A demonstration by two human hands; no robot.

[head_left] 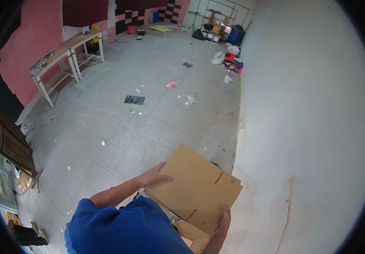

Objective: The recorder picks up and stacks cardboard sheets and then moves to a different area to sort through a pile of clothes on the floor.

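Note:
Between my two hands I hold a flattened brown cardboard box (195, 182), tilted, with slots cut near its right end. My left hand (155, 175) grips its left edge, thumb lying on top and fingers out of sight beneath. At the lower right edge, my right hand (224, 221) is closed on the same cardboard. Several layers show along the near edge, so it is folded or stacked; I cannot tell which. Below it, close to my body, more brown cardboard (193, 235) is partly hidden.
A white wall (301, 127) rises close on my right. Ahead on the tiled floor lie a plastic bottle (172, 84), a dark square piece (134, 100) and paper scraps. Worktables (70, 46) stand along the left; clothes (233, 63) and a blue barrel (235, 36) are at the far right.

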